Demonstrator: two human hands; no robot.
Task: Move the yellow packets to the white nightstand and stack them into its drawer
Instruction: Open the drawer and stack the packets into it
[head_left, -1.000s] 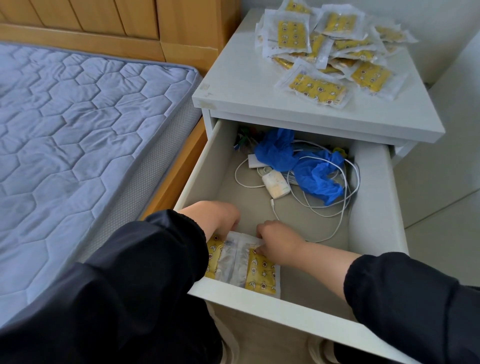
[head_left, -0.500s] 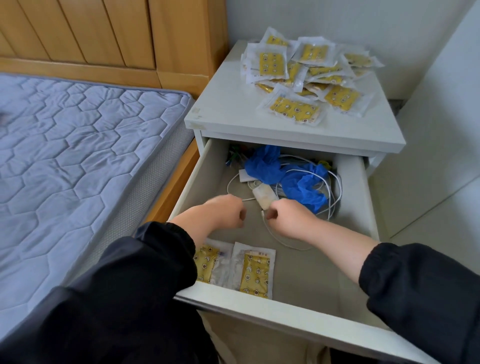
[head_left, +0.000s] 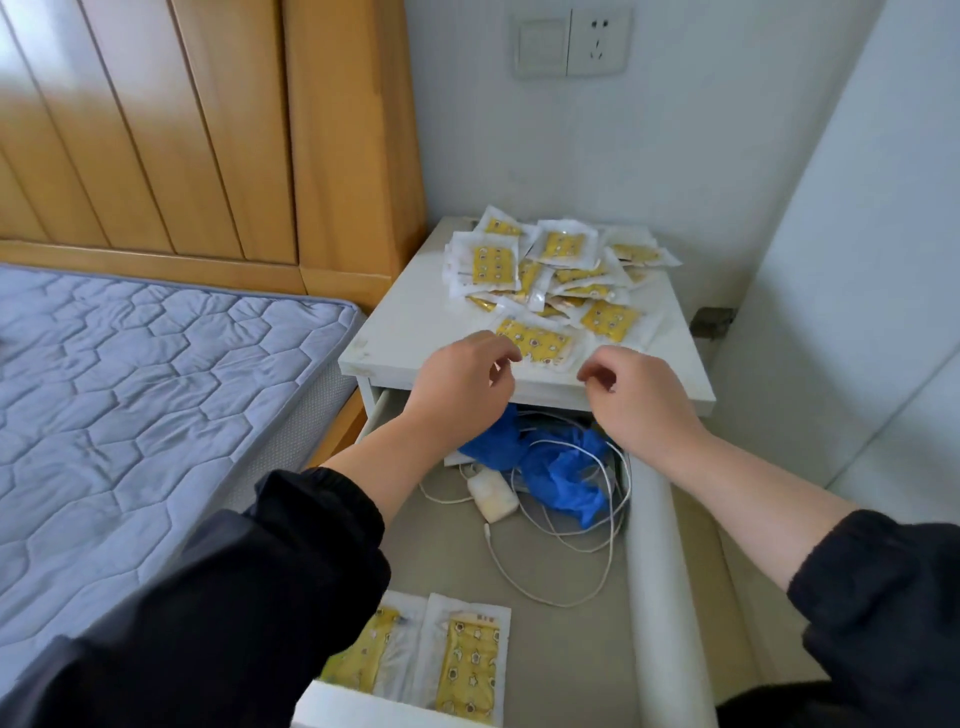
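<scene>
L hand (head_left: 462, 376) & R hand (head_left: 636, 392), empty w/ fingers loosely curled, are hovering by front packet (head_left: 535, 340) on nightstand (head_left: 405, 322).

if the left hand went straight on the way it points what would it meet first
Most likely the nearest yellow packet on the white nightstand, just beyond the left hand; depth is unclear.

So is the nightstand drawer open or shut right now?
Open: the drawer is pulled out under the nightstand top, its inside showing two yellow packets in front, blue bundle and cable behind.
</scene>
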